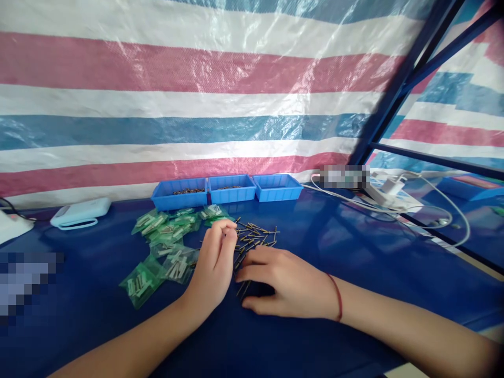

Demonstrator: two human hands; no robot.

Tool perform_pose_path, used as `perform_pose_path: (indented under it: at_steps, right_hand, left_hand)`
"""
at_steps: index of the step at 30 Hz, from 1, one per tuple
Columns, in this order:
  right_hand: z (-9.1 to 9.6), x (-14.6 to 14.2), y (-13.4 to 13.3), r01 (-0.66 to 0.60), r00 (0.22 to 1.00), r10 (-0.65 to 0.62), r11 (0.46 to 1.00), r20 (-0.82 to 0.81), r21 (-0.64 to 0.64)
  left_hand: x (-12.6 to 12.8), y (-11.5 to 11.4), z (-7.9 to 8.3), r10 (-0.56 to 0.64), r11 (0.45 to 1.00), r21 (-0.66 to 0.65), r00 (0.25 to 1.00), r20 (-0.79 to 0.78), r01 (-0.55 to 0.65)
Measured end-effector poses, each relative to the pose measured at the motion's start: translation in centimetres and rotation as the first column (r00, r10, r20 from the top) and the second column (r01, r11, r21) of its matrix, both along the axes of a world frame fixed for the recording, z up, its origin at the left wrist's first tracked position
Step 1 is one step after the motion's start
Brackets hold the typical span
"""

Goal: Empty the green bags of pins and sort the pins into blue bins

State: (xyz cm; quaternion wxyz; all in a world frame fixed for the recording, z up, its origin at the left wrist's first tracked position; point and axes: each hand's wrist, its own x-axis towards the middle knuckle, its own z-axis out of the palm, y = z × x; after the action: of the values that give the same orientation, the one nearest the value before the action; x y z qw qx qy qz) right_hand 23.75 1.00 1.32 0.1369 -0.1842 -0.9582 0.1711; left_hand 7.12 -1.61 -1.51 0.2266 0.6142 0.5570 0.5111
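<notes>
My left hand (214, 265) stands on its edge on the blue table (354, 262), fingers curled together in a pinch beside a scatter of small dark pins (254, 236); what it holds is too small to name. My right hand (285, 281) lies palm down just right of it, fingers spread over the near end of the pins, a red string on the wrist. Left of my hands lies a heap of small green plastic bags (163, 247) with pale parts inside.
Three blue trays (226, 190) stand in a row at the back, two with small parts in them. A white device (81, 212) sits at the back left. White cables and a charger (394, 197) lie at the right by a dark metal frame. A striped tarp hangs behind.
</notes>
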Motion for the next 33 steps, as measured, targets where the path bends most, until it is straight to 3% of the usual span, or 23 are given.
perform_pose_path:
  at_steps: [10,15,19,25,33]
  right_hand:
    - [-0.7,-0.4,-0.1,-0.041,0.997,0.032,0.989,0.063,0.139]
    - [-0.5,-0.3,0.0,0.050,0.997,-0.039,0.985,-0.067,0.165]
    - [-0.1,-0.2,0.3,0.169,0.940,-0.186,0.982,-0.286,-0.081]
    - [-0.1,-0.4,0.8,0.124,0.874,-0.309,0.888,-0.374,-0.443]
    - [0.0,-0.3,1.4,0.037,0.829,-0.389,0.755,-0.402,-0.654]
  left_hand:
    - [0.1,-0.1,-0.3,-0.080,0.995,0.047,0.994,-0.074,0.084]
    - [0.1,-0.2,0.1,-0.101,0.992,0.061,0.991,-0.090,0.107]
    - [0.2,-0.4,0.5,-0.131,0.989,0.054,0.984,-0.124,0.138]
    - [0.4,-0.2,0.3,-0.062,0.996,0.058,0.992,-0.106,0.068]
    - [0.4,-0.2,0.3,-0.050,0.991,0.117,0.991,-0.121,0.064]
